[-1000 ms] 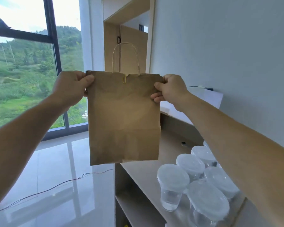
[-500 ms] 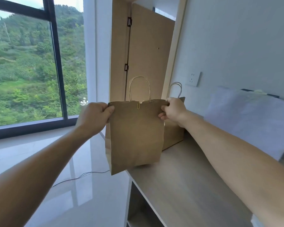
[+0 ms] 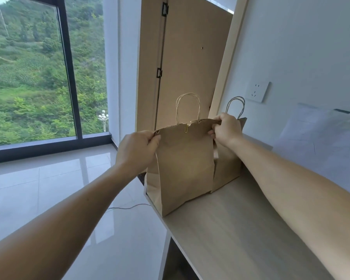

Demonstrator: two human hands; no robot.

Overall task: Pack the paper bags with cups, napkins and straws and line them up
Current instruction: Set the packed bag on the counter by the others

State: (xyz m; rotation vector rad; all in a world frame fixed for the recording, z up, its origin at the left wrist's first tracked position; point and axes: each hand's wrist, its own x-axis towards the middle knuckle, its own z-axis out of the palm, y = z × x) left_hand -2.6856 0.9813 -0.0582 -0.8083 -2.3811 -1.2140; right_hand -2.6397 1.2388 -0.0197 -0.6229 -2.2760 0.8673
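Two hands [image 3: 136,151] [image 3: 226,128] pinch paper bag [image 3: 186,164] rim; second bag [image 3: 227,168] behind

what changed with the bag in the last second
The paper bag, held up in the air a second ago, has come down to the counter edge, right in front of a second bag. The left hand and right hand still pinch its top corners; neither let go. The second bag has not moved.

Both hands [image 3: 138,150] [image 3: 226,128] pinch the paper bag's [image 3: 185,168] top corners.
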